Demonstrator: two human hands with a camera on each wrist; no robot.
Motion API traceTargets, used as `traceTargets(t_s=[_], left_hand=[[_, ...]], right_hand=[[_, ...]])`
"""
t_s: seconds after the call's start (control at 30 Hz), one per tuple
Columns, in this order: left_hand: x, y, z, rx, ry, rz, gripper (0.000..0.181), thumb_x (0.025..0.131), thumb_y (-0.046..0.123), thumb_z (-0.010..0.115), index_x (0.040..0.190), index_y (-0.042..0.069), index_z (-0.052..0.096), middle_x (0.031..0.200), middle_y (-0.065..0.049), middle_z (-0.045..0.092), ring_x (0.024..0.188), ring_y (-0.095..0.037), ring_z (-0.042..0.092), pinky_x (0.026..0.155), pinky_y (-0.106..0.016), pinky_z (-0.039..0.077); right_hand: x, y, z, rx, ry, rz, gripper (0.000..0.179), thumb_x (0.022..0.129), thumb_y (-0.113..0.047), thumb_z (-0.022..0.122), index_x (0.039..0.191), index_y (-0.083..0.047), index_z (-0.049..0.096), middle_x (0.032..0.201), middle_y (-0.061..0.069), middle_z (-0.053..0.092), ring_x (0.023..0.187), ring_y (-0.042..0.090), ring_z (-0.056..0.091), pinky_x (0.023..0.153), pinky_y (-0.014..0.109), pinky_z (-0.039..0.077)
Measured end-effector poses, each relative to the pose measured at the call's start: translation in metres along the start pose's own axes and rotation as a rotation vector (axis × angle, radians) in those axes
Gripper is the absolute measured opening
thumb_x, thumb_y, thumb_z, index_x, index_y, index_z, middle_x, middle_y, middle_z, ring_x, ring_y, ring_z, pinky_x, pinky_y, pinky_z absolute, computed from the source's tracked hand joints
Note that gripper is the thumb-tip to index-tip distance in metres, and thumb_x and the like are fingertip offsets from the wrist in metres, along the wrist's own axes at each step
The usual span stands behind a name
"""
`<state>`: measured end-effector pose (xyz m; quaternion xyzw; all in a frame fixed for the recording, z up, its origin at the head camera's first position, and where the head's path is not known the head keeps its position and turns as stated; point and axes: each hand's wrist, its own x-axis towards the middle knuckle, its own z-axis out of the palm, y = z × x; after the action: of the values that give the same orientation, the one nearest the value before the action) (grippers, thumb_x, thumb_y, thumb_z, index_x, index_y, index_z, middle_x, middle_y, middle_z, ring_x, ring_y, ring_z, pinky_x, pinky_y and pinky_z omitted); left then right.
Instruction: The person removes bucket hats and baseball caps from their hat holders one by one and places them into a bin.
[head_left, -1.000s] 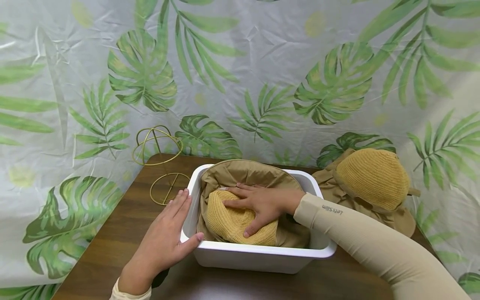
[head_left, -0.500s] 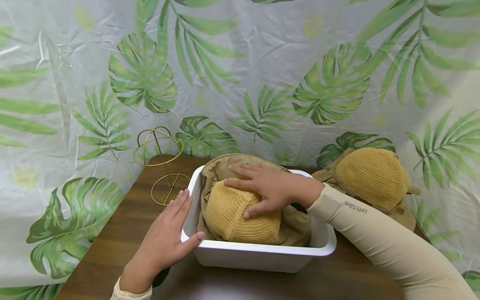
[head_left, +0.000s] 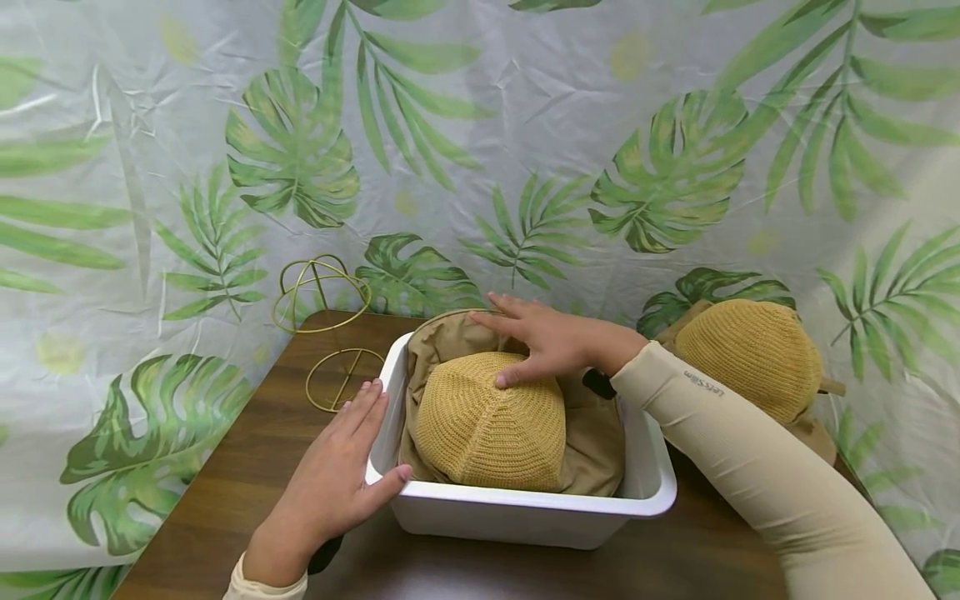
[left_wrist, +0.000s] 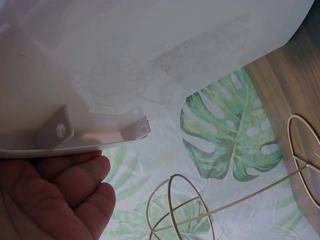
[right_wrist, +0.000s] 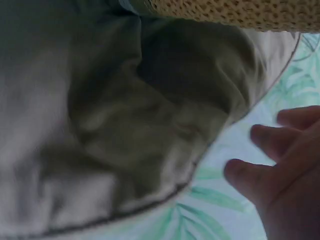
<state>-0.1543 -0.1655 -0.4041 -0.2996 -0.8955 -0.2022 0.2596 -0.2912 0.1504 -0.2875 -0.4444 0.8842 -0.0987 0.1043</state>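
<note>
A hat with a yellow knitted crown (head_left: pixel 491 433) and a wide tan fabric brim (head_left: pixel 596 446) sits crown up inside a white plastic bin (head_left: pixel 525 500). My right hand (head_left: pixel 551 337) is over the back of the hat, fingers spread, its thumb at the top of the crown. In the right wrist view the fingertips (right_wrist: pixel 240 172) are beside the brim's edge, holding nothing. My left hand (head_left: pixel 330 483) rests with extended fingers on the bin's left rim; the left wrist view shows its fingers (left_wrist: pixel 85 175) against the rim from outside.
A second hat with a yellow knitted crown (head_left: pixel 750 358) lies on the table behind the right arm. A gold wire stand (head_left: pixel 330 333) is at the table's back left. Leaf-patterned cloth (head_left: pixel 525 125) hangs behind the brown wooden table (head_left: pixel 247 467).
The dented crown has popped up into a rounded dome. My right hand has risen off it and shifted back toward the brim's rear. The left hand stays on the rim.
</note>
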Motion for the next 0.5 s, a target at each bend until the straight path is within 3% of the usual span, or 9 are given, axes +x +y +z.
traceTargets(t_s=[0.23,0.5], left_hand=[[0.0004,0.0005,0.0013,0.007,0.013,0.016,0.086,0.095,0.060,0.050,0.139,-0.014,0.048,0.148,-0.026,0.043,0.140,-0.039,0.038,0.109,-0.055,0.036],[0.0006,-0.0004,0.0012,0.011,0.012,0.012,0.086,0.095,0.060,0.051,0.138,-0.014,0.048,0.148,-0.026,0.043,0.139,-0.039,0.038,0.110,-0.053,0.035]], right_hand=[[0.0037,0.0077,0.0089,0.096,-0.044,0.013,0.099,0.085,-0.071,0.058,0.161,-0.028,0.011,0.165,0.015,0.003,0.150,0.036,0.007,0.115,0.061,0.020],[-0.0033,0.0008,0.0093,0.102,0.033,-0.084,0.089,0.090,-0.061,0.061,0.160,-0.022,0.021,0.164,0.011,0.015,0.148,0.035,0.017,0.114,0.059,0.025]])
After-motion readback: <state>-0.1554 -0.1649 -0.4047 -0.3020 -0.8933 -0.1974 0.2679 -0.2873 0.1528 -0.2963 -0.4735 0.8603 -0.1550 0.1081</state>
